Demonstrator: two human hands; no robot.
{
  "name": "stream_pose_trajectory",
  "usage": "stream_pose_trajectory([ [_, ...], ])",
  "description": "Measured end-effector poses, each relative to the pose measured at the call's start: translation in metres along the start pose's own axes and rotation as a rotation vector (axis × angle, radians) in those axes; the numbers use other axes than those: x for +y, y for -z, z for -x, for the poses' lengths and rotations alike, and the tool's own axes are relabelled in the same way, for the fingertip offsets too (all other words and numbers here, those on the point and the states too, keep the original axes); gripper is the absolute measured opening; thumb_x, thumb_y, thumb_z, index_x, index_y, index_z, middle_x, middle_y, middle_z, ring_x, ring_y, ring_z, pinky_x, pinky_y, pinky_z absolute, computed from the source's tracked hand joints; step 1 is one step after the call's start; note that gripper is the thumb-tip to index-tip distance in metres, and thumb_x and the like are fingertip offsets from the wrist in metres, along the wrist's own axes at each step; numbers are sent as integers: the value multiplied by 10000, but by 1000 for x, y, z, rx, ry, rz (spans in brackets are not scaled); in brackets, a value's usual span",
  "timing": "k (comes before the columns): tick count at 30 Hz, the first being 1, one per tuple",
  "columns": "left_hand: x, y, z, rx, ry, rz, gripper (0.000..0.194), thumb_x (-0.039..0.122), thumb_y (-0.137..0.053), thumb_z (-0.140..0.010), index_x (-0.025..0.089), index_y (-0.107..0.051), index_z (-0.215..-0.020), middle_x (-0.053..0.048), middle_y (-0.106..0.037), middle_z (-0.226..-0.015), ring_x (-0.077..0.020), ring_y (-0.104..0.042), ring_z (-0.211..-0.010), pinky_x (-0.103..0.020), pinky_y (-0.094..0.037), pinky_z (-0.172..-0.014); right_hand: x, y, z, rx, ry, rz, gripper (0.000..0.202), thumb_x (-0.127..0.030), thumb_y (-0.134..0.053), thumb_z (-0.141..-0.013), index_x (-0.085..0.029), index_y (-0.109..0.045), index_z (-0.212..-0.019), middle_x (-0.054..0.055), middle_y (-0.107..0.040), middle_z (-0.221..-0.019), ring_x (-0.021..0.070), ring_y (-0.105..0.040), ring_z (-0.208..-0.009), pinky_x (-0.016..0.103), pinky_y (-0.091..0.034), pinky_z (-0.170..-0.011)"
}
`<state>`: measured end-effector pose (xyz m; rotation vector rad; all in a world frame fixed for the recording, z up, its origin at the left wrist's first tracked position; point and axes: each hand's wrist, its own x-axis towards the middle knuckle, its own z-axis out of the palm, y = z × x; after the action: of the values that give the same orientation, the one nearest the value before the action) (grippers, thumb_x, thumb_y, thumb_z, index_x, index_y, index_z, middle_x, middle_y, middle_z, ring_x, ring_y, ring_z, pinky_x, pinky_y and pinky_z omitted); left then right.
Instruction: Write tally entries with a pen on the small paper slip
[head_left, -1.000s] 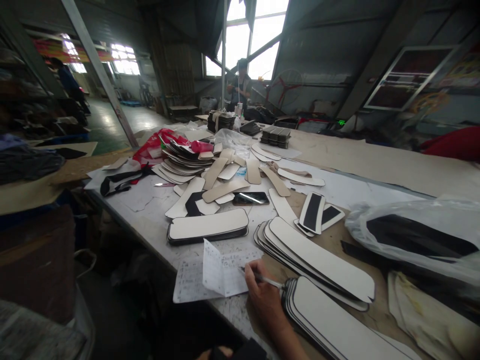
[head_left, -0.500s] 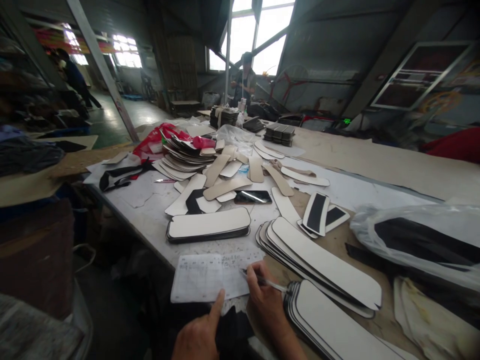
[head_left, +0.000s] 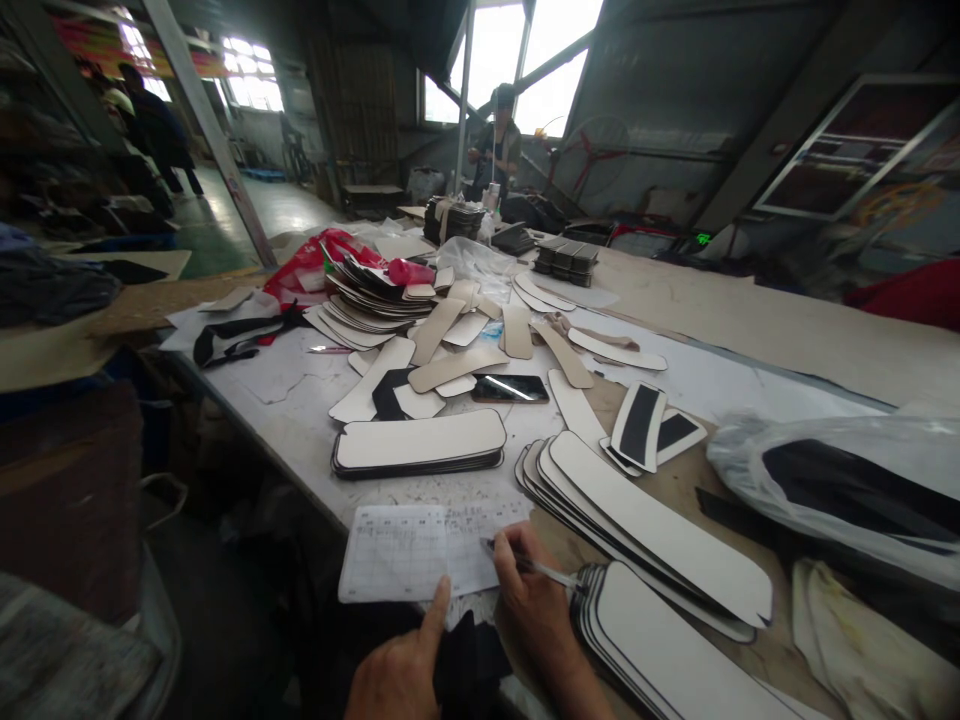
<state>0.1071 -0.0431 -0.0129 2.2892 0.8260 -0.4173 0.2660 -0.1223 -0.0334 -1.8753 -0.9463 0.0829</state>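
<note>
**Workshop table, sheet under the pen**

Cluttered white table (head_left: pixel 300 420): left hand (head_left: pixel 401 675) presses one extended forefinger on a ruled paper sheet (head_left: pixel 420 550), its handwriting unreadable. Right hand (head_left: pixel 536 605) pinches a pen (head_left: pixel 529 565), tip on that sheet; stacked white panels (head_left: pixel 660 540) lie just right.

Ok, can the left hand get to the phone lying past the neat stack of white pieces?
Probably yes. The left hand is free, its forefinger pressing the paper sheet. Between it and the phone lies only a low stack of white pieces, nothing tall, though it looks like a long stretch across the table.
</note>
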Motion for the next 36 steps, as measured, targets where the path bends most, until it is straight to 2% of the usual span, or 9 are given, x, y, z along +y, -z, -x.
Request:
stream_pose_trajectory([
  [10,3,1,-2,-50,7,-9,762,68,-354,-764,236,-56,-1445,-95,-661,-1055,-261,-603,-994,-368,-455,-859,-2,-1,-2,15,15,4,250,-323,-387,-932,-221,-446,-711,-24,-480,-649,135,-481,-603,237,-396,-606],
  [36,3,-3,-2,-26,14,-10,763,75,-387,-774,253,-65,-1442,-80,-662,-1071,-248,-606,-996,-331,-447,-849,0,-2,0,-35,41,76,228,-279,-375,-937,-218,-437,-725,-19,-480,-657,145,-492,-610,281,-377,-606],
])
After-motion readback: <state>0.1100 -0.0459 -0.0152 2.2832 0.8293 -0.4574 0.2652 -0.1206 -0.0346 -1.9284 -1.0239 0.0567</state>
